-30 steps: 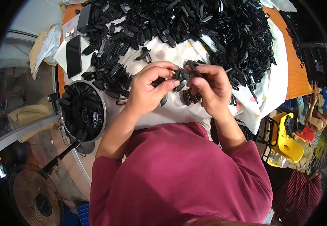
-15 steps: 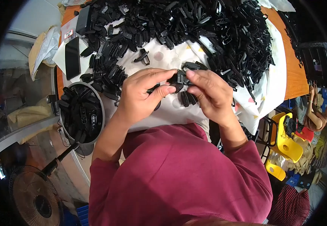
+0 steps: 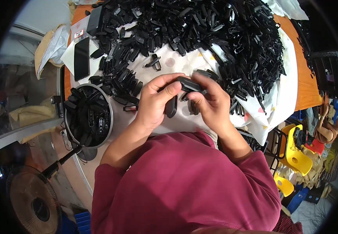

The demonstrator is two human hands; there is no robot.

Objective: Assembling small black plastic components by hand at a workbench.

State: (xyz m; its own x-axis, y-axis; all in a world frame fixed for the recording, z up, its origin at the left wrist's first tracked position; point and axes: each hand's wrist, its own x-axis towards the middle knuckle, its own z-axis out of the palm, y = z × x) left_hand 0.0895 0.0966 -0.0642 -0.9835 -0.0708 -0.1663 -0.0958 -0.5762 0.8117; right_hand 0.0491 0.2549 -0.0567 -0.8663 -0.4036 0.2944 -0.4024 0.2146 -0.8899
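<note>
Both my hands meet over the near part of the table, with a small elongated black plastic part [image 3: 189,84] between them. My left hand [image 3: 153,97] pinches its left end between thumb and fingers. At the other end, my right hand [image 3: 215,97] closes on the part; its fingertips are a little blurred. Just below, a rounded black piece [image 3: 171,107] shows beside my left fingers, and another black piece [image 3: 193,107] is partly covered by my right hand. A black clip-like piece [image 3: 154,62] lies alone on the pale cloth beyond.
A large heap of similar black parts [image 3: 247,46] spreads over the cloth-covered table. To the left stand a round tub [image 3: 112,121] of black parts, a dark phone [image 3: 82,58] and a fan [image 3: 40,206]. Yellow chairs [image 3: 298,156] and another person [image 3: 325,132] are at right.
The black part has been turned, so its long smooth side now shows. My right hand has shifted slightly left and down. The view has moved slightly.
</note>
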